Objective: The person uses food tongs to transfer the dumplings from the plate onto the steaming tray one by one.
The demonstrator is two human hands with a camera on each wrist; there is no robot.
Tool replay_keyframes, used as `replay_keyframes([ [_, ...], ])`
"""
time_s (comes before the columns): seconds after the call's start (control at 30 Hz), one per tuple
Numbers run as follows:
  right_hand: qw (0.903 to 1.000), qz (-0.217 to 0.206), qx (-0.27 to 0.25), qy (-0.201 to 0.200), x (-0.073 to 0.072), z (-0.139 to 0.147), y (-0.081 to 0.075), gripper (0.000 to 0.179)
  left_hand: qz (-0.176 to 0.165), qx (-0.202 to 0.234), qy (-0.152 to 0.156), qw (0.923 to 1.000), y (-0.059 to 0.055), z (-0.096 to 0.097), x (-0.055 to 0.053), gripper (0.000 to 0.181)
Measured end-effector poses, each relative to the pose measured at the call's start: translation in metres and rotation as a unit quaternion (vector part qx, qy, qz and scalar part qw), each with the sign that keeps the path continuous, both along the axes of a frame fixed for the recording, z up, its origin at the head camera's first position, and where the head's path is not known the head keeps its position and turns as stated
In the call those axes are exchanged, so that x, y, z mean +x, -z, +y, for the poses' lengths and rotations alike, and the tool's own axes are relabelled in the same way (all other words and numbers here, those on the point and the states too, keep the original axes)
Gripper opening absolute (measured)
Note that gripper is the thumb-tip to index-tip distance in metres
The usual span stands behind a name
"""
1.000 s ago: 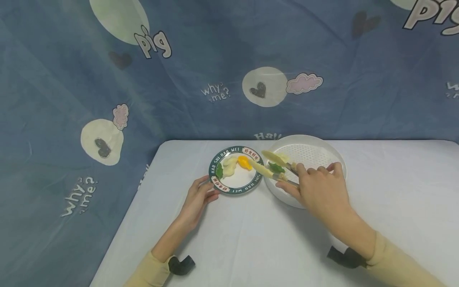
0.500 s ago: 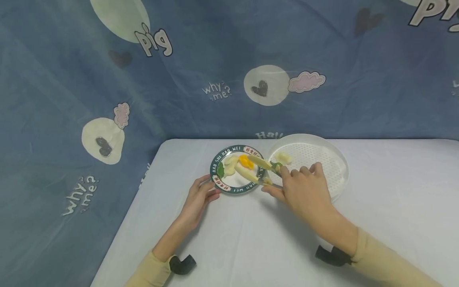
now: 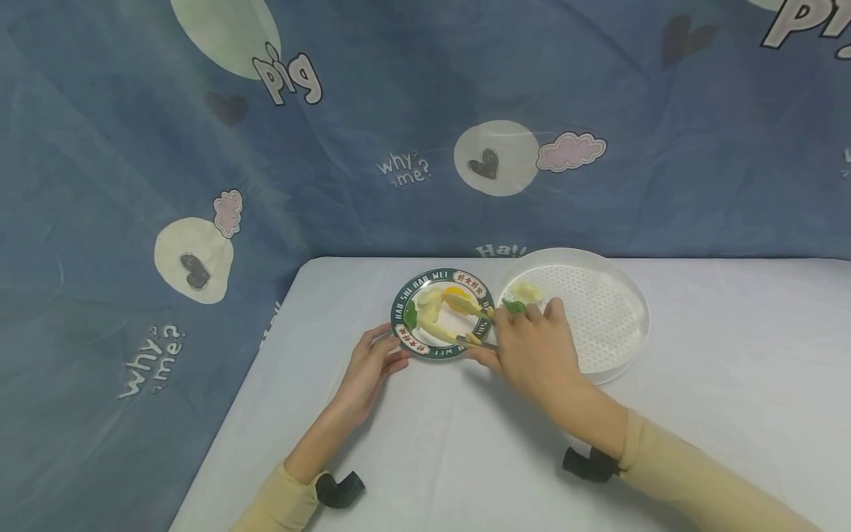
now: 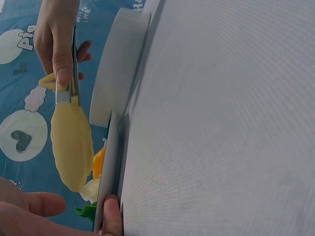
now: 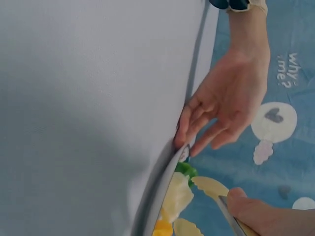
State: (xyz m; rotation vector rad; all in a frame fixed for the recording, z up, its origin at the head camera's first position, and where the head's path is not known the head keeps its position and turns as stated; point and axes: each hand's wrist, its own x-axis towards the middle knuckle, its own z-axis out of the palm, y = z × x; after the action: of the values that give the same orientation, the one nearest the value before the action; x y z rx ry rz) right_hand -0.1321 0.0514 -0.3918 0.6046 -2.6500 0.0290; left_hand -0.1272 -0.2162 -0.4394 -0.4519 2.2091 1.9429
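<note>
A small plate [image 3: 432, 355] with a green lettered rim lies on the table. On it are a green leaf-like piece [image 3: 410, 315], a cream lump [image 3: 429, 303] and an orange piece [image 3: 455, 292]. The left hand [image 3: 366, 369] holds the plate's left rim, with fingers above and below the edge in the wrist views. In the right hand [image 3: 535, 355] are tongs [image 4: 71, 142] with pale yellow, scalloped tips. Their spread tips hang over the plate, close to the cream and orange pieces; whether they touch them I cannot tell.
A round white tray [image 3: 608, 325] with a perforated base stands against the plate's right side. It contains a pale yellow piece [image 3: 526, 291] and a green piece [image 3: 513, 305], partly behind the right hand. A blue printed cloth [image 3: 372, 96] hangs behind the white table [image 3: 412, 458].
The right hand has carried the tongs leftward from above the tray to above the plate. The left hand has stayed at the plate's rim.
</note>
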Motion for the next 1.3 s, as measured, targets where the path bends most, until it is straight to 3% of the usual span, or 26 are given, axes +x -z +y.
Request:
replay_keyframes([
  [0.63, 0.9995, 0.022, 0.020, -0.014, -0.007, -0.014, 0.012, 0.068, 0.001, 0.013, 0.000, 0.9999, 0.001, 0.000, -0.001, 0.061],
  [1.03, 0.9979, 0.050, 0.029, -0.028, -0.008, -0.015, 0.011, 0.066, -0.005, 0.007, 0.004, 1.0000, 0.001, -0.001, -0.001, 0.064],
  [1.3, 0.9983, 0.039, 0.033, -0.028, -0.007, -0.017, 0.014, 0.069, -0.003, 0.005, 0.005, 1.0000, 0.001, -0.001, -0.001, 0.064],
])
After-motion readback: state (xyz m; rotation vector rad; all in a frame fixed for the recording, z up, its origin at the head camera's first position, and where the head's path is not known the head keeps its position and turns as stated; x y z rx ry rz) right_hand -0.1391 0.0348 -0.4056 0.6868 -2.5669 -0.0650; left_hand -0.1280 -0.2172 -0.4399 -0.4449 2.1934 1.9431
